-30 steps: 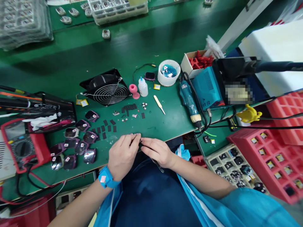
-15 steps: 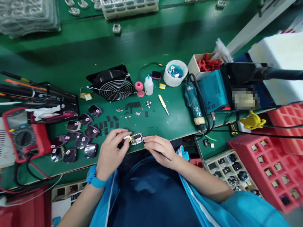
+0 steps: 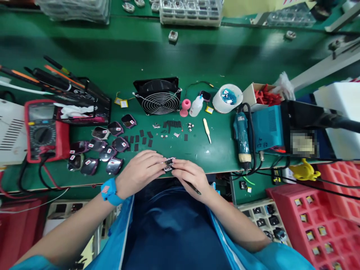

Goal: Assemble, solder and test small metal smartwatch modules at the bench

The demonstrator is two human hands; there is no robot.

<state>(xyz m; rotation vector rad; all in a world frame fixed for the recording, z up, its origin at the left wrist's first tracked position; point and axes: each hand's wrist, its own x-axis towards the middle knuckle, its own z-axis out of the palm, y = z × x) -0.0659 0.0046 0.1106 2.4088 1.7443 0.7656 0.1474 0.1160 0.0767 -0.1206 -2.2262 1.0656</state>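
Note:
An opened smartwatch case [image 3: 169,164], its inside showing, sits at the table's front edge between my two hands. My left hand [image 3: 140,173] is closed on its left side, fingers pressed together and partly covering it. My right hand [image 3: 192,176] is closed around dark tweezers [image 3: 193,186], whose back end sticks out below the palm. Its fingertips touch the right side of the case, and the tweezers' tips are hidden. Small black pads [image 3: 144,141] and loose little parts lie just beyond the case. Several watch faces with purple frames [image 3: 107,153] lie left of my left hand.
A black fan [image 3: 160,101], a pink holder [image 3: 185,107], a white bottle [image 3: 196,106] and a white tub [image 3: 227,98] stand behind. A cream-handled tool [image 3: 207,130] lies to the right, near a teal electric screwdriver [image 3: 242,135]. A red multimeter [image 3: 42,131] stands left.
My left fingers have moved right, onto the watch case; the yellow-and-white piece seen by them earlier is now hidden. My right hand still holds the tweezers. The whole view has shifted.

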